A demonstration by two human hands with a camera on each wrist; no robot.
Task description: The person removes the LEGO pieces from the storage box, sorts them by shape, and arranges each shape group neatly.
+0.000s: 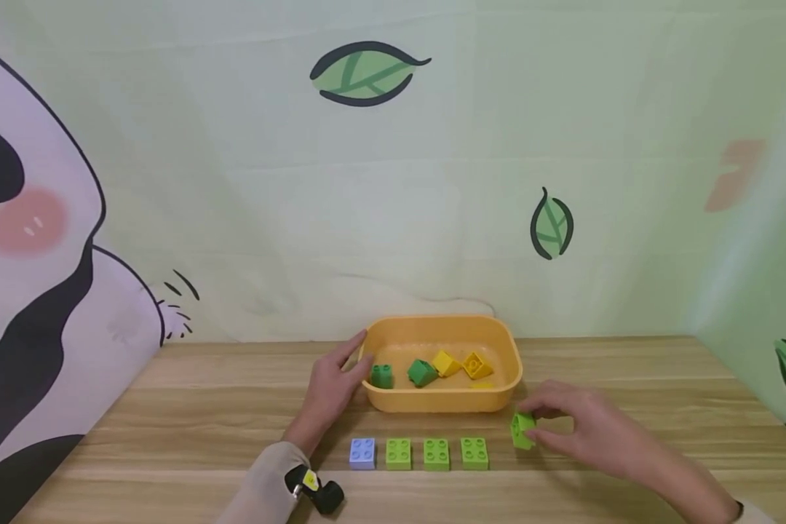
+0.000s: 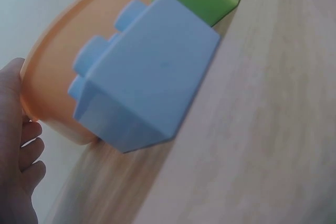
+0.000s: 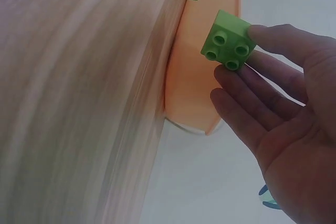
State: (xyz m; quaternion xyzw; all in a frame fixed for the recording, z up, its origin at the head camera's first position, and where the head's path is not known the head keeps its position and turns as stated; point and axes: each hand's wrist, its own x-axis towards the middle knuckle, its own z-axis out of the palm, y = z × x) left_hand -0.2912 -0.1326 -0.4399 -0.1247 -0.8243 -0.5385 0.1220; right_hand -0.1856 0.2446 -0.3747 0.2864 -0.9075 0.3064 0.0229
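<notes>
A light-green toy building brick (image 1: 522, 430) is tipped on its side between the thumb and fingers of my right hand (image 1: 583, 429), just off the front right corner of an orange plastic bin (image 1: 442, 401). Its four studs face the right wrist camera (image 3: 231, 45). My left hand (image 1: 330, 386) holds the bin's left end, thumb over the rim. In front of the bin stand a blue brick (image 1: 362, 453) and three light-green bricks (image 1: 398, 454) in a row, studs up. The left wrist view shows the blue brick (image 2: 152, 66) large and close.
Inside the bin lie two dark-green bricks (image 1: 422, 372) and several yellow ones (image 1: 477, 365). Behind the wooden table (image 1: 236, 407) hangs a pale green cloth (image 1: 268, 218) printed with leaves and a panda. A black wrist camera (image 1: 317, 491) sits on the left sleeve.
</notes>
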